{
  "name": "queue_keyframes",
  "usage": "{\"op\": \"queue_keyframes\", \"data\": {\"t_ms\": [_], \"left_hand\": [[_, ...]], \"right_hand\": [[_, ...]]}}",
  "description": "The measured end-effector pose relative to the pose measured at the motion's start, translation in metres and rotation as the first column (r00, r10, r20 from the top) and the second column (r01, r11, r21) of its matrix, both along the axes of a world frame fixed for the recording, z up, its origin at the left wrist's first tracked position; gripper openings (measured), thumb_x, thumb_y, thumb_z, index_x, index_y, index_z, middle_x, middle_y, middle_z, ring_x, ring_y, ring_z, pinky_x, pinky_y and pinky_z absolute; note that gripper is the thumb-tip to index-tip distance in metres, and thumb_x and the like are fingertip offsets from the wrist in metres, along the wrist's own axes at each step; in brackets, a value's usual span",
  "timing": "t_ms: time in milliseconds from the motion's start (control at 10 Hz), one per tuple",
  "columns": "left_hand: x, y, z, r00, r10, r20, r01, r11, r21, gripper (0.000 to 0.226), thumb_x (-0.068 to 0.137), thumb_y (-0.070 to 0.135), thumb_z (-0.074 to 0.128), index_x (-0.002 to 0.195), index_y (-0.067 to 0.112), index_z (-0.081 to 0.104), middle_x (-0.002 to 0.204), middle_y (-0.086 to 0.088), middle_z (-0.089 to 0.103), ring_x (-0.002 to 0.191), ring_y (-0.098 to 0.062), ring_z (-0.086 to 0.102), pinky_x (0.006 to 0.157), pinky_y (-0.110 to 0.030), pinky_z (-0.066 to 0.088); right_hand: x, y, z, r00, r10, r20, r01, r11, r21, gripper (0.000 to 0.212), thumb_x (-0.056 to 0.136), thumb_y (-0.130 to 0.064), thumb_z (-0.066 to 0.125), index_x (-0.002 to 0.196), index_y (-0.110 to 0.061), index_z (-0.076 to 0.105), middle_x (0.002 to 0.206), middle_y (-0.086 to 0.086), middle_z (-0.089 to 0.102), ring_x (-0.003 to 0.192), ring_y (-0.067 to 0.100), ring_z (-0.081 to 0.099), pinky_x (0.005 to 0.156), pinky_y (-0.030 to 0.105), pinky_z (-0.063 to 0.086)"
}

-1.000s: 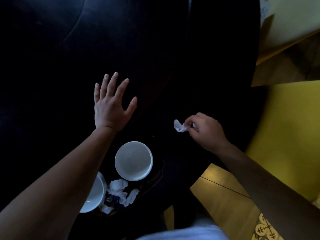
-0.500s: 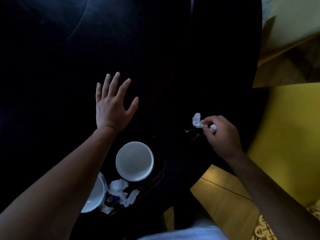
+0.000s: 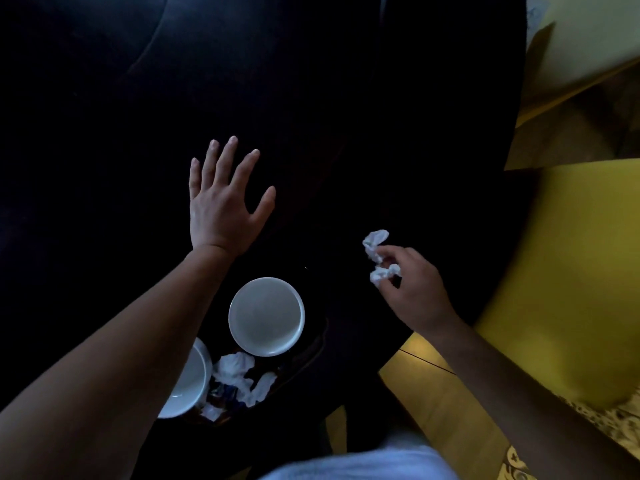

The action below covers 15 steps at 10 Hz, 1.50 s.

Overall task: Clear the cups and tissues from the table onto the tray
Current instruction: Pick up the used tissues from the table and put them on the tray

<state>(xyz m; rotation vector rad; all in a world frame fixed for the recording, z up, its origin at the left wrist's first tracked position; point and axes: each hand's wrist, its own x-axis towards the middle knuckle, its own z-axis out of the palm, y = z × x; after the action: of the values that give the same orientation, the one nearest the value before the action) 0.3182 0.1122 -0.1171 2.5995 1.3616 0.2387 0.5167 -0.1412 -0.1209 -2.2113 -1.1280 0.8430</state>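
Head cam shows the right hand (image 3: 414, 289) pinching crumpled tissues (image 3: 377, 258) over the dark desk (image 3: 346, 98), probably bunched so they go to the tray (image 3: 311, 351) in one trip. Left hand (image 3: 221, 202) lies spread flat on the desk, likely for balance, same as before. Since half a second ago the right hand moved back toward the tray, where two cups (image 3: 266, 317) and more tissue sit.

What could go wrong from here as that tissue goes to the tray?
The right hand pinches the crumpled tissue only by its fingertips, with a loose lobe sticking out, so a piece might drop on the dark table on the way. The tray already looks crowded with two white cups and earlier tissues, so the new one may land in a cup or roll off the edge.
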Motion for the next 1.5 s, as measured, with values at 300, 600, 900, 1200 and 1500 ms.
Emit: {"op": "queue_keyframes", "data": {"t_ms": [300,600,900,1200,1500], "left_hand": [[0.003,0.000,0.000,1.000,0.001,0.008,-0.001,1.000,-0.001,0.063,0.097,0.056,0.047,0.153,0.026,0.042,0.168,-0.004,0.026,0.157,-0.028,0.014,0.127,-0.053,0.009],[0.001,0.000,0.000,1.000,-0.001,-0.002,0.001,1.000,-0.012,0.064,0.097,0.057,0.047,0.153,0.027,0.041,0.168,-0.004,0.024,0.158,-0.027,0.012,0.127,-0.053,0.008],[0.003,0.000,0.001,1.000,-0.001,0.009,0.001,1.000,-0.012,0.063,0.097,0.056,0.047,0.153,0.027,0.041,0.168,-0.004,0.025,0.158,-0.027,0.013,0.127,-0.053,0.009],[0.002,0.000,0.000,1.000,0.000,0.005,0.000,1.000,-0.009,0.064,0.097,0.057,0.047,0.153,0.027,0.042,0.168,-0.004,0.025,0.158,-0.027,0.013,0.126,-0.054,0.009],[0.001,0.000,-0.001,1.000,-0.004,0.008,0.004,1.000,0.003,0.063,0.098,0.056,0.047,0.153,0.026,0.042,0.168,-0.004,0.026,0.157,-0.028,0.014,0.127,-0.053,0.009]], "right_hand": [[0.011,0.010,-0.011,0.946,0.109,0.305,-0.119,0.993,0.016,0.023,0.083,-0.028,0.076,0.102,-0.019,0.067,0.092,-0.003,0.060,0.082,0.018,0.061,0.065,0.025,0.040],[0.052,0.046,-0.001,0.934,-0.159,0.320,0.129,0.985,0.112,0.022,0.087,-0.034,0.070,0.092,-0.014,0.061,0.092,0.005,0.064,0.083,0.023,0.061,0.068,0.030,0.042],[0.010,0.020,-0.008,0.968,0.095,0.230,-0.099,0.995,0.006,0.013,0.088,-0.031,0.064,0.087,-0.023,0.054,0.086,-0.004,0.063,0.074,0.017,0.062,0.060,0.035,0.052],[0.038,0.062,-0.009,0.956,0.026,0.292,-0.040,0.998,0.040,0.025,0.093,-0.030,0.056,0.117,-0.022,0.061,0.106,0.001,0.065,0.087,0.021,0.063,0.067,0.029,0.045],[0.007,0.008,-0.005,0.935,0.267,0.235,-0.272,0.962,-0.013,0.014,0.091,-0.028,0.067,0.103,-0.022,0.064,0.088,-0.005,0.064,0.069,0.013,0.064,0.054,0.032,0.054]]}}
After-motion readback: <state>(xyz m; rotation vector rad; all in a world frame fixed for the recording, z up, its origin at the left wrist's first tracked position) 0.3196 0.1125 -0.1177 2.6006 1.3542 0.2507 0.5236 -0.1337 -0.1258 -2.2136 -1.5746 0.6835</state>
